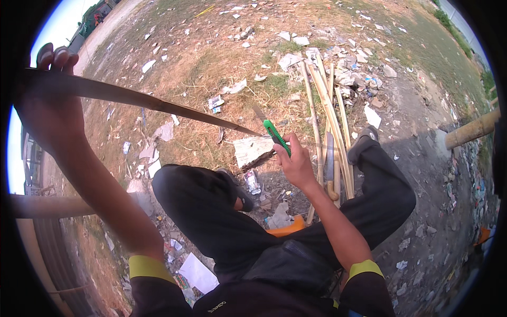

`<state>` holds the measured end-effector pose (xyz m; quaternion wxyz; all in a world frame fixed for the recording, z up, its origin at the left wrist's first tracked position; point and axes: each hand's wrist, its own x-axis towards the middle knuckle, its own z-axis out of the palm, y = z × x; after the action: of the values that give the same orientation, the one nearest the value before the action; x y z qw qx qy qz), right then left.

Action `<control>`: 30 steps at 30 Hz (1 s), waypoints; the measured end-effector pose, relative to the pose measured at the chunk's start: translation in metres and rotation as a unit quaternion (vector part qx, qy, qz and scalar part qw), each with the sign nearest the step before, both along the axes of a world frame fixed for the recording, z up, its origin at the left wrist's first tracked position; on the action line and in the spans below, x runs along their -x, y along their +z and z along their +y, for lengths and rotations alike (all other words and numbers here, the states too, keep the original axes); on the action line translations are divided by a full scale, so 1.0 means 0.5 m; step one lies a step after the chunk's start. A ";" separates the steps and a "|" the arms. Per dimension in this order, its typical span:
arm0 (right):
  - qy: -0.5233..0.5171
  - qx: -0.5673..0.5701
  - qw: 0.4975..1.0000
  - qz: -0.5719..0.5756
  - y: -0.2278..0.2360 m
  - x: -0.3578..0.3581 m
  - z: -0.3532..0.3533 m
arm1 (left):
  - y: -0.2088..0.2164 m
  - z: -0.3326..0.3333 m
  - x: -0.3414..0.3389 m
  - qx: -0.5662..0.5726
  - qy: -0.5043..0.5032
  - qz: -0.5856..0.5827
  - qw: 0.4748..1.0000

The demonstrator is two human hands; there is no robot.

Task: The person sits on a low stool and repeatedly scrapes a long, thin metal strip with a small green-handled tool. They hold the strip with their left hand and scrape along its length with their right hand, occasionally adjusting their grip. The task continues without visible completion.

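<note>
Left hand clamped on a bamboo strip slanting from left to centre, left end lost in darkness, right hand gripping a green cutter, blade blurred

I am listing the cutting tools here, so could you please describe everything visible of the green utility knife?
The utility knife has a bright green, plastic-looking handle with a dark section, and a slim, greyish blade extended from its front. The right hand grips its rear. It slants up and leftward in the picture, beside the far end of the bamboo strip; whether they touch is unclear.
</note>
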<state>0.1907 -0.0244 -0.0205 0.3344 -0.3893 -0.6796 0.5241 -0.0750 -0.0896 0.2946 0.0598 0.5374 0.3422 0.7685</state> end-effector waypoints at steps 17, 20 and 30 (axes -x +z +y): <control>-0.024 0.029 0.991 -0.127 -0.014 0.013 -0.037 | -0.197 -0.007 -0.048 0.129 -0.051 -0.025 0.990; -0.002 0.006 0.993 -0.117 -0.030 0.034 -0.051 | -0.204 -0.011 -0.058 0.138 -0.123 -0.022 0.983; 0.038 -0.005 0.986 -0.163 -0.062 0.098 -0.111 | -0.278 -0.027 -0.033 0.073 -0.232 -0.018 0.970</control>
<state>0.1419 -0.0801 -0.0513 0.2006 -0.4416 -0.7419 0.4630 -0.0587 -0.1031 0.1557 0.2817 0.5822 0.2623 0.7162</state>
